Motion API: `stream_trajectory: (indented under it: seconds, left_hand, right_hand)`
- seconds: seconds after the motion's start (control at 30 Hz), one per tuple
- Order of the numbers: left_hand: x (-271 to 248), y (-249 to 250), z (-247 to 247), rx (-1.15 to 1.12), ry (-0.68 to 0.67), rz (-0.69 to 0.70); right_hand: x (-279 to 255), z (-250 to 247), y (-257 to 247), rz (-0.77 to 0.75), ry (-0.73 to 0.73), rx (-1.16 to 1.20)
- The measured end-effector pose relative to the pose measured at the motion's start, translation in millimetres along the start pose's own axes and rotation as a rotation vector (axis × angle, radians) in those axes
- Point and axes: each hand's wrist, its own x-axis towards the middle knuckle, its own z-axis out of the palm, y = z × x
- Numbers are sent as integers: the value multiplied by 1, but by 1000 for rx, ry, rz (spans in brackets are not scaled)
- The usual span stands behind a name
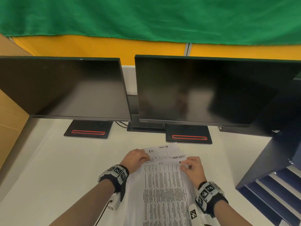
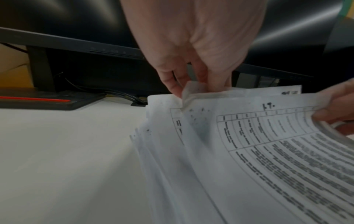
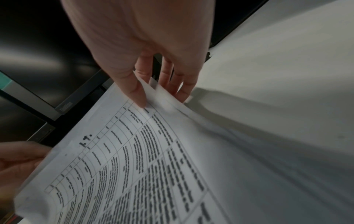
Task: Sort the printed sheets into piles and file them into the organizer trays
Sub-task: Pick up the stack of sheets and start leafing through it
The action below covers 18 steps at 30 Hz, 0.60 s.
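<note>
Head view: we are pinching the printed sheets (image 1: 164, 181) at their top corners, left hand (image 1: 136, 158) and right hand (image 1: 193, 168) both curled on paper.

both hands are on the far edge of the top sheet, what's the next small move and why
Probably lift the top sheet clear of the stack. The left hand and right hand each pinch a far corner, and its edge already curls up off the sheets beneath, which sit fanned and offset. The organizer trays stand at the right, so a pile could start on the desk first.
</note>
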Motion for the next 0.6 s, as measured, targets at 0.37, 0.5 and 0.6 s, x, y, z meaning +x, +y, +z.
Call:
stream_trajectory:
  seconds: [0.37, 0.5, 0.6]
  left_hand:
    - [1, -2, -7, -67, 119, -344]
    - [-1, -1, -11, 92, 133, -315]
    - [-1, 1, -14, 152, 141, -286]
  right_hand:
    - [4, 0, 10, 30, -77, 78]
    - [4, 0, 10, 29, -55, 94]
    - [7, 0, 11, 39, -77, 85]
